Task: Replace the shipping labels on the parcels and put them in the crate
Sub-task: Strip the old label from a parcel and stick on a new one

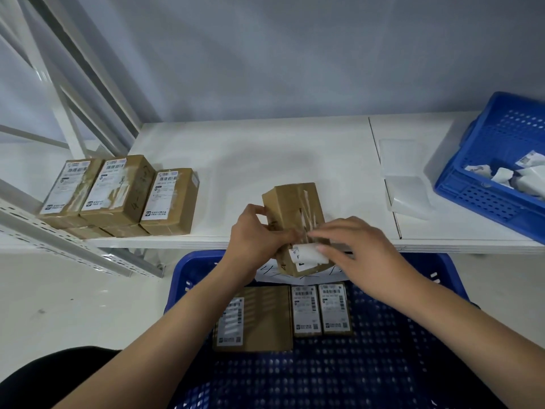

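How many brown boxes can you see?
7, maybe more hidden. One is in the left hand as box. Three on the table at left. Three in the near blue crate.

Handwritten "4" on box (pixel 138 199)

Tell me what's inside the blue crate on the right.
The right crate holds crumpled peeled labels, white and curled, piled toward its right side. The picture's edge cuts off the rest, and whatever lies under the pile is covered.
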